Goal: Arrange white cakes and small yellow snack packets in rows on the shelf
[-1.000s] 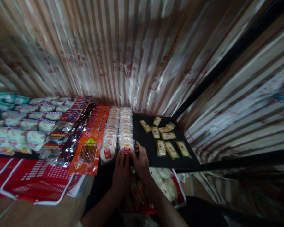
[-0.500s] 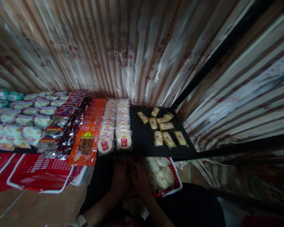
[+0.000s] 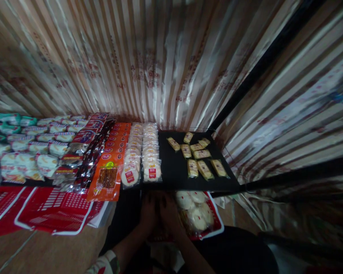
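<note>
Both hands are down in a red basket (image 3: 219, 227) below the shelf's front edge. My left hand (image 3: 149, 210) and my right hand (image 3: 168, 209) are side by side in deep shadow over its left part. Their fingers are too dark to make out, and so is anything under them. Round white cakes (image 3: 198, 217) with red dots, in clear wrapping, fill the basket's right side, beside my right hand. Above on the black shelf (image 3: 171, 173) lie several small yellow wrapped bars (image 3: 205, 170), some in loose rows and some at angles.
Left of the bars stand two rows of packaged round crackers (image 3: 152, 170), orange snack packs (image 3: 105, 179), dark red packs (image 3: 88, 131) and white bread packs (image 3: 47, 164). Another red basket (image 3: 57, 213) sits on the floor at left. A striped curtain (image 3: 148, 64) hangs behind; a black post (image 3: 254, 76) slants at right.
The view has shifted slightly, so the shelf goods appear a little farther right and lower. My hands stay in the basket, and more of the left sleeve shows.
</note>
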The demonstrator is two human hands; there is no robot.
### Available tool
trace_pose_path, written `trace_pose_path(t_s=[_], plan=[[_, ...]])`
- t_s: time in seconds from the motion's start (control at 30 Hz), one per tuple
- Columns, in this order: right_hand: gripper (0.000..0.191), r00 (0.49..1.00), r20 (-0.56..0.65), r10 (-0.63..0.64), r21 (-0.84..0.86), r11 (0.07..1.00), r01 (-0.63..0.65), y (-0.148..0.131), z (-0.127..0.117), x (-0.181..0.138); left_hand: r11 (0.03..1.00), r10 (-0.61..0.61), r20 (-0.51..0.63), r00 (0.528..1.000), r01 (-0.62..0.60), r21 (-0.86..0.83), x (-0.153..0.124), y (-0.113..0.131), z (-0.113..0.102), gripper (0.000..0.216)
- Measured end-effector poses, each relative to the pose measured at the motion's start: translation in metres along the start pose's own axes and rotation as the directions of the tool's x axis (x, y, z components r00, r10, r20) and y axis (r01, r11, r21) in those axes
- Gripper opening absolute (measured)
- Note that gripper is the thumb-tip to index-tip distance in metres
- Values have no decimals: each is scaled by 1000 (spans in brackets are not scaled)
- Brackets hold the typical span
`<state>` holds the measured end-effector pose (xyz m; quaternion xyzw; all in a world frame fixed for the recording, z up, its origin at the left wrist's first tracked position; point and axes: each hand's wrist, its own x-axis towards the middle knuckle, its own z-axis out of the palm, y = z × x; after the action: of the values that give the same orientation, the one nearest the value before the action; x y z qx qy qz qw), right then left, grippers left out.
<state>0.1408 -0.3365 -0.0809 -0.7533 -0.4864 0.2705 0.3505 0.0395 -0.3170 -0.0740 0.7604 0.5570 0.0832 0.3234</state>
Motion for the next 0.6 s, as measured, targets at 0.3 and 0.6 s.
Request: trace_pose_path(t_s=[0.3,0.6], plan=[[27,997,-80,3,161,987,10,-24,-22,-20,996,-15,-11,1000,14,-84,-16,14,-20,41],[27,987,-9,-160,78,984,160,-41,-53,-29,957,161,-48,986,-168,-235,-31,10,-51,33]])
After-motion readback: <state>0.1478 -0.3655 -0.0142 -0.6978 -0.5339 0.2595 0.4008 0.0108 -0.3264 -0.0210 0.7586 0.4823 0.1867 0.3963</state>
